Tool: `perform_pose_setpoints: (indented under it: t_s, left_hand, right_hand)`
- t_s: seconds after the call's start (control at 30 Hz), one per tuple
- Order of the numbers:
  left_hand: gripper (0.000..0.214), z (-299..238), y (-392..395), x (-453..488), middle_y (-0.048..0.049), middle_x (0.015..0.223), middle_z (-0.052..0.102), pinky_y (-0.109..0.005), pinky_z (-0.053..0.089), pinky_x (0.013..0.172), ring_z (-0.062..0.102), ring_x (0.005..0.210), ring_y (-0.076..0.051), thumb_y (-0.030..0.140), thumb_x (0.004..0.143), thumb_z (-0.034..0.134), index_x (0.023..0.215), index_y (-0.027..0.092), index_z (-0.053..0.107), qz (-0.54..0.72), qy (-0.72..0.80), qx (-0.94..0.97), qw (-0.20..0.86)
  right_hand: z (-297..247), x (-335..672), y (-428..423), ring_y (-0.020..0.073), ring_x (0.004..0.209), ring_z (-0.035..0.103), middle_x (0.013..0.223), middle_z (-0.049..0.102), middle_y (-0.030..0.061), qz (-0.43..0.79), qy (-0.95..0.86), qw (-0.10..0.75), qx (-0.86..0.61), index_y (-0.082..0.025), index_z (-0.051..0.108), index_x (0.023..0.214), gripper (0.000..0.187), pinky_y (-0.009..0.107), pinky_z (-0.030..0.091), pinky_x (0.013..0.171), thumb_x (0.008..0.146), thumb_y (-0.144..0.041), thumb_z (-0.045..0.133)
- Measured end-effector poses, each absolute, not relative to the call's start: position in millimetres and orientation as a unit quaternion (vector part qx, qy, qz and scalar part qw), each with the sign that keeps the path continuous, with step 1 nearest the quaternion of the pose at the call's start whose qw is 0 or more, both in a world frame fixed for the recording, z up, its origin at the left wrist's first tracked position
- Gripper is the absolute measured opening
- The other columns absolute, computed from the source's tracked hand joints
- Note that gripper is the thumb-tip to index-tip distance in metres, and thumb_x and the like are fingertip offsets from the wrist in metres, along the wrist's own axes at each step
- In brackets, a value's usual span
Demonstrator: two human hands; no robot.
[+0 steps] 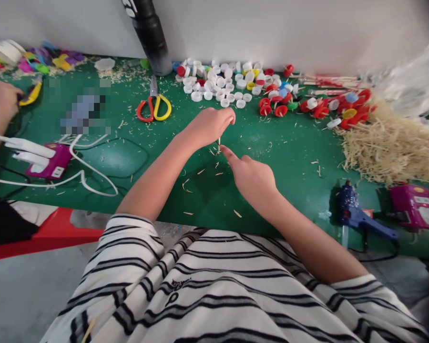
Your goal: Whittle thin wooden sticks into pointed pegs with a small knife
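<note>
Over the middle of the green table, my left hand is closed, its knuckles bent. A thin wooden stick pokes out below its fingers, pointing down. My right hand comes from the lower right, index finger stretched to the stick's lower end and the other fingers curled. That fingertip meets the stick; the thumb is hidden beneath the hand. Pale wood slivers lie scattered on the table around both hands.
Scissors and a black bottle stand behind left. White bottle caps and red caps with sticks line the back. Right are pale shavings and a blue glue gun. Another person's hand is left, near a power socket.
</note>
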State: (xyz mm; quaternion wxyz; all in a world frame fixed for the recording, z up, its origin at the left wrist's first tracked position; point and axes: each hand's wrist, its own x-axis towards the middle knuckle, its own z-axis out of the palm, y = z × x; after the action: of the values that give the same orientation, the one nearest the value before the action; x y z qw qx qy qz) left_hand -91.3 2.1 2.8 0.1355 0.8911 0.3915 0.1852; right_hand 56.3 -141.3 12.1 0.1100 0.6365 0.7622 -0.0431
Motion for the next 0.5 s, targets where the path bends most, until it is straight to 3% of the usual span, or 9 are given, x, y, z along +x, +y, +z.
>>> perform_pose_setpoints:
  t_s: [0.3, 0.5]
  left_hand:
    - [0.037, 5, 2, -94, -0.0026, 0.066, 0.062, -0.032, 0.038, 0.073, 0.055, 0.063, -0.017, 0.03, 0.102, 0.035, 0.111, 0.023, 0.07, 0.186, 0.383, 0.892, 0.151]
    - [0.037, 6, 1, -95, -0.0021, 0.066, 0.061, -0.031, 0.038, 0.073, 0.055, 0.063, -0.017, 0.03, 0.102, 0.035, 0.112, 0.023, 0.069, 0.187, 0.378, 0.893, 0.157]
  right_hand:
    - [-2, 67, -174, 0.0142, 0.061, 0.061, 0.095, 0.068, 0.0064, -0.033, 0.761, 0.142, 0.632, -0.04, 0.02, 0.168, 0.073, 0.025, 0.038, 0.053, 0.102, -0.015, 0.034]
    - [-2, 78, -178, 0.0136, 0.063, 0.059, 0.096, 0.065, 0.0042, -0.018, 0.753, 0.087, 0.653, -0.047, 0.03, 0.164, 0.062, 0.026, 0.031, 0.053, 0.106, -0.026, 0.035]
